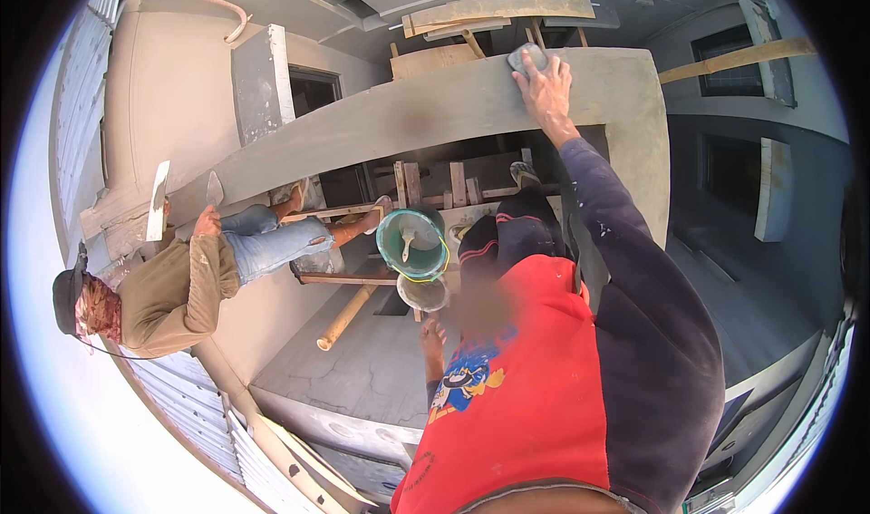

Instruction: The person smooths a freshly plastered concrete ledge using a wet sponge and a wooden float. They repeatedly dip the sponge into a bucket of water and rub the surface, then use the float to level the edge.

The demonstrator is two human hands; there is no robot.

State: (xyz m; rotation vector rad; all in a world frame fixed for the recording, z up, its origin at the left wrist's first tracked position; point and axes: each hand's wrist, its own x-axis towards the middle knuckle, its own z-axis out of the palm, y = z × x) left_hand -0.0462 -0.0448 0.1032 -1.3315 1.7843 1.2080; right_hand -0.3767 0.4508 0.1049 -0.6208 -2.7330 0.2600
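My right arm reaches far forward. The right hand (546, 95) is closed over a grey sponge-like block (526, 58) and presses it to the top edge of the grey plastered beam (426, 111). My left hand (433, 336) hangs low at my side with its fingers loosely apart and nothing seen in them. Just beyond it is a round grey-rimmed pail (423, 293), whose contents are hard to make out. Against that pail stands a teal bucket (388, 239) with a yellow-green handle. A paintbrush (408, 243) lies inside the bucket.
To the left a co-worker (172, 296) in a hat holds a trowel (215, 190) near the beam, beside a white board (158, 201). Wooden planks (458, 183) and a bamboo pole (347, 318) are below the beam. Another bamboo pole (739, 61) juts out at right.
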